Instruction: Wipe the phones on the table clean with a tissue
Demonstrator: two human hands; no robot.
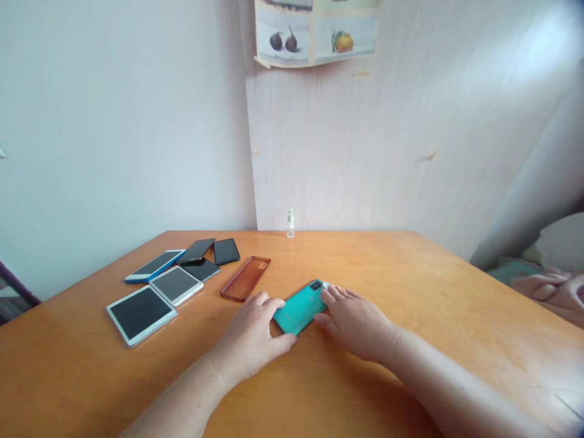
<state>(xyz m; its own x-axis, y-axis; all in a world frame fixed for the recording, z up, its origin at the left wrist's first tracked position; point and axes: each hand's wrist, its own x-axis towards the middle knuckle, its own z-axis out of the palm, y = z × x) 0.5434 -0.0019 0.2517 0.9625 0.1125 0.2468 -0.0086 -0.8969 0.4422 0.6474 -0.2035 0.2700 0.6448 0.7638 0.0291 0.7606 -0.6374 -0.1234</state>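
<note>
A teal smartphone [298, 309] lies face down on the wooden table, its dark camera block at the far end. My left hand [255, 331] holds the near end of the phone between thumb and fingers. Over the phone's far right edge lies my right hand [351, 319], fingers together and pressed down. Beneath its fingertips a bit of a white wipe [325, 287] peeks out; the hand hides most of it. Left of the phone is a clear reddish-brown phone case [246, 278], open side up.
Two white tablets [141, 313], a blue-edged tablet [156, 266] and several dark phones [227, 250] lie on the left of the table [410, 377]. A small spray bottle [291, 225] stands at the back edge. Another person's hands [552, 289] show at the far right.
</note>
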